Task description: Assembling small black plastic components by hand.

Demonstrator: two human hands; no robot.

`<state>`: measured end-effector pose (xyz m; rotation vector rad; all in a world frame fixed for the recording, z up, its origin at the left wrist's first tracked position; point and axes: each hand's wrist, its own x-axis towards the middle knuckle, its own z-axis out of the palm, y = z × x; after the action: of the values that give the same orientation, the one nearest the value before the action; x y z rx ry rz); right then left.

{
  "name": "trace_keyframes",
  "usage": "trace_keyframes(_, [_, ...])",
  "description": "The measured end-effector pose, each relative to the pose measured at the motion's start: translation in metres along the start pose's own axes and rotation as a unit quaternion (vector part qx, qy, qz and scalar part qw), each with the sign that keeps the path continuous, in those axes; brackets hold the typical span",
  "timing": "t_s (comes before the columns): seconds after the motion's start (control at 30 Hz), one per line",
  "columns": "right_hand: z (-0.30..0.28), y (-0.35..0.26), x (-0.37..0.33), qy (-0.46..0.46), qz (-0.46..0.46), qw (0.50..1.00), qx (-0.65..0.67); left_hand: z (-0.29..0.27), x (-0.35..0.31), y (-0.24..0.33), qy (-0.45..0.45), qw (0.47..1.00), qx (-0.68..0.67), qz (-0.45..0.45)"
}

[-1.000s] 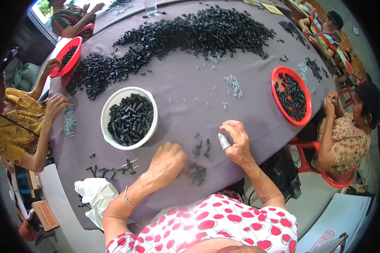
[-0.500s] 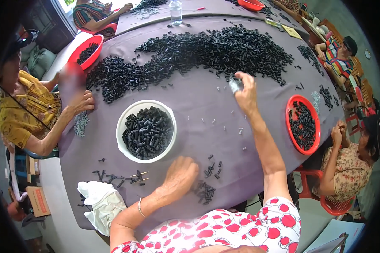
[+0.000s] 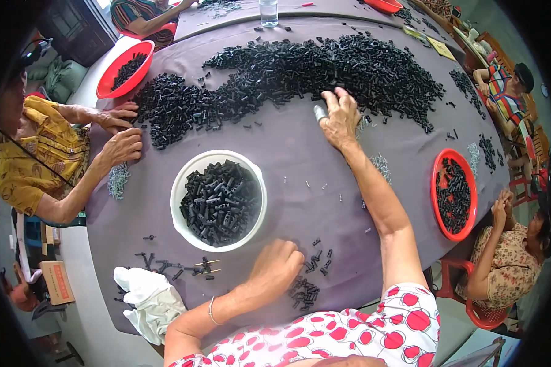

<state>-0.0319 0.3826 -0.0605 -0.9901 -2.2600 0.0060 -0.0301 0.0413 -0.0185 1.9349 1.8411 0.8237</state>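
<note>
My right hand (image 3: 340,117) reaches to the near edge of a large heap of small black plastic pieces (image 3: 269,67). Its fingers are apart over the pieces, and the thumb wears a pale grey cover (image 3: 319,113). Small metal springs (image 3: 379,165) lie partly behind my right forearm. Closer to me, my left hand (image 3: 278,269) is curled and slightly blurred; what its fingers hold, if anything, is hidden. Beside it lie a small group of black pieces (image 3: 304,292) and several loose ones (image 3: 315,260). A white bowl (image 3: 176,214) full of black pieces stands to its upper left.
A white cloth (image 3: 150,300) lies at the near left edge, beside black pieces with thin sticks (image 3: 207,267). Red basins stand right (image 3: 436,196) and far left (image 3: 104,85). A water bottle (image 3: 268,13) stands behind the heap. Co-workers sit left (image 3: 43,153) and right (image 3: 502,257).
My right hand has moved left and onto the heap's edge, its fingers spreading. My left hand stays curled near the small group. The whole view has shifted slightly.
</note>
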Motion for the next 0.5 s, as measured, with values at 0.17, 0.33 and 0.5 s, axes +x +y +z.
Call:
trace_keyframes(0.17, [-0.025,0.011,-0.005,0.032,-0.05,0.989,0.135,-0.002,-0.004,0.006,-0.01,1.0,-0.008,0.003])
trace_keyframes(0.33, [-0.019,0.053,0.009,-0.017,0.058,0.994,0.092,0.002,-0.002,0.003,-0.002,1.0,-0.016,0.003])
trace_keyframes(0.5, [-0.021,0.009,-0.005,-0.102,0.016,0.994,0.043,0.0,-0.003,0.004,0.005,1.0,-0.017,-0.002])
